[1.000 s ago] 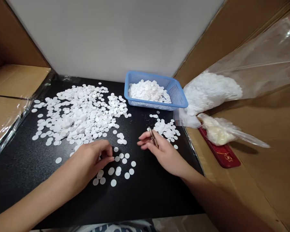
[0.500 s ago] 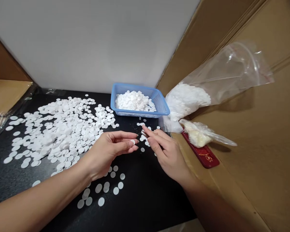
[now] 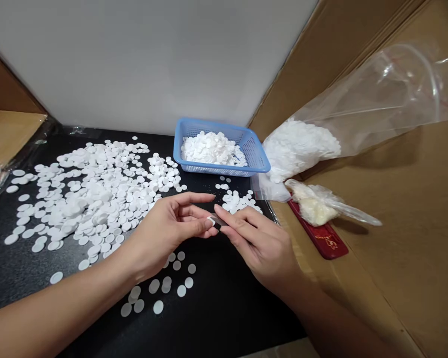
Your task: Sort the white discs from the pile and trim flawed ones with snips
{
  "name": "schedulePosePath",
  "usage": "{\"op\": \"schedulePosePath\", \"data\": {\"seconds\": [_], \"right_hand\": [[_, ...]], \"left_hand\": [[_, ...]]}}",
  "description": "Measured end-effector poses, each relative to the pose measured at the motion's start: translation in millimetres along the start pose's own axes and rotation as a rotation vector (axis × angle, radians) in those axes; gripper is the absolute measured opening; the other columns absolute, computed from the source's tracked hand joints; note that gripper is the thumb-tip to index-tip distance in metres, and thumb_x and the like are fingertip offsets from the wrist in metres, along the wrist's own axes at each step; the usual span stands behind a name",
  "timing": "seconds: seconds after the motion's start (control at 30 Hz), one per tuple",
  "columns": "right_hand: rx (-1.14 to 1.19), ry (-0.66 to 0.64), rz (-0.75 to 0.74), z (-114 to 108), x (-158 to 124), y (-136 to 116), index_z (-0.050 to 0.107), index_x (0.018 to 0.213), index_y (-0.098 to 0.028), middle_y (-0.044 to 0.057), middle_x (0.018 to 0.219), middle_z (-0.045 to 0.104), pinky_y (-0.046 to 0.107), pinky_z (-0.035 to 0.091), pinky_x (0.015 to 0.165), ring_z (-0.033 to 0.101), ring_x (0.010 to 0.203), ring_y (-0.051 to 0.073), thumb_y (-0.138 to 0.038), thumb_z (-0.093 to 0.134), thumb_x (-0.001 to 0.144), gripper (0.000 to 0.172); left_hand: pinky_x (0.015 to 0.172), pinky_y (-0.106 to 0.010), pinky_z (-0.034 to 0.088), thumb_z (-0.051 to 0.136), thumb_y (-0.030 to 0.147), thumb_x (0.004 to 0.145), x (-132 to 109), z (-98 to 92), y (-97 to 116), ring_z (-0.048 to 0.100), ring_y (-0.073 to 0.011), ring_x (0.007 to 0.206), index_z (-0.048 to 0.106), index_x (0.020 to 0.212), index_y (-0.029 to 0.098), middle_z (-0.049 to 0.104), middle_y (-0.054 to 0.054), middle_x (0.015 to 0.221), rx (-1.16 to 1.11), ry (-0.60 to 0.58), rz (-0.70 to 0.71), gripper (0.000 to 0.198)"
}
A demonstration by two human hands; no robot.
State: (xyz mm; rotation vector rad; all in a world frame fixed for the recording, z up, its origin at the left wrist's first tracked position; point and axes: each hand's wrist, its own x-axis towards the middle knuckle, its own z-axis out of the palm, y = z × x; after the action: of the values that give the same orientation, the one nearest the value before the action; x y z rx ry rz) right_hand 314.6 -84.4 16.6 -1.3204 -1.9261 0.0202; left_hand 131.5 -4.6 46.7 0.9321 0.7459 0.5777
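My left hand (image 3: 179, 223) pinches a small white disc (image 3: 211, 220) between thumb and fingers, its index finger stretched out. Touching the disc from the right is a thin blade-like tool (image 3: 219, 221), gripped by my right hand (image 3: 259, 241). Many white discs (image 3: 97, 191) lie spread on the black table (image 3: 216, 308) to the left. Beyond my hands stands a blue basket (image 3: 224, 169) with a heap of white discs (image 3: 214, 149) inside. A smaller group of discs (image 3: 239, 200) lies just behind my right hand.
A clear bag (image 3: 302, 146) of white pieces leans against cardboard (image 3: 406, 199) at the right. Below it, a small knotted bag (image 3: 317, 206) rests on a red case (image 3: 330, 243). Loose discs (image 3: 158, 307) lie near the front. A grey wall (image 3: 153, 64) rises behind.
My right hand has brought the thin tool against the disc in my left hand. My left index finger has lifted away from the others. The view has shifted slightly.
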Motion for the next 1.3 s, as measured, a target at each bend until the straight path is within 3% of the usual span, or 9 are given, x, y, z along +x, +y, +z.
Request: {"op": "schedulePosePath", "data": {"seconds": [0.4,0.7,1.03,1.3], "right_hand": [[-0.037,0.021,0.004,1.0,-1.3,-7.4,0.062,0.137,-0.022,0.002,0.079,0.065,0.024,0.051,0.062,0.061,0.068,0.012,-0.014,0.054,0.1,0.039],[-0.055,0.014,0.003,0.4,-2.4,-8.1,0.062,0.138,-0.023,0.003,0.079,0.066,0.025,0.051,0.063,0.061,0.069,0.013,-0.013,0.054,0.099,0.04],[-0.074,-0.003,0.005,-1.2,-2.3,-9.2,0.067,0.131,-0.016,0.004,0.079,0.064,0.025,0.05,0.064,0.06,0.07,0.013,-0.014,0.054,0.1,0.034],[-0.066,-0.011,0.015,-2.1,-1.9,-9.8,0.066,0.132,-0.022,0.003,0.077,0.064,0.025,0.05,0.062,0.06,0.068,0.013,-0.016,0.053,0.101,0.035]], "left_hand": [[0.072,-0.019,0.055,0.079,0.014,0.08,-2.6,1.3,-2.1,0.07,-0.0093,0.069,0.073,0.111,0.018,0.076,0.0,0.077,0.024,-0.03,0.044,0.032],[0.076,-0.026,0.056,0.079,0.014,0.078,-3.1,2.6,0.0,0.071,-0.0136,0.07,0.072,0.113,0.018,0.075,-0.001,0.077,0.08,-0.008,0.043,0.035],[0.077,-0.025,0.058,0.077,0.012,0.079,-3.6,0.1,1.8,0.072,-0.0139,0.073,0.072,0.114,0.017,0.075,-0.001,0.078,0.092,-0.022,0.034,0.035],[0.074,-0.024,0.057,0.075,0.012,0.08,-2.8,-1.5,2.7,0.073,-0.0147,0.075,0.07,0.116,0.016,0.076,-0.002,0.079,0.086,-0.048,0.02,0.037]]}}
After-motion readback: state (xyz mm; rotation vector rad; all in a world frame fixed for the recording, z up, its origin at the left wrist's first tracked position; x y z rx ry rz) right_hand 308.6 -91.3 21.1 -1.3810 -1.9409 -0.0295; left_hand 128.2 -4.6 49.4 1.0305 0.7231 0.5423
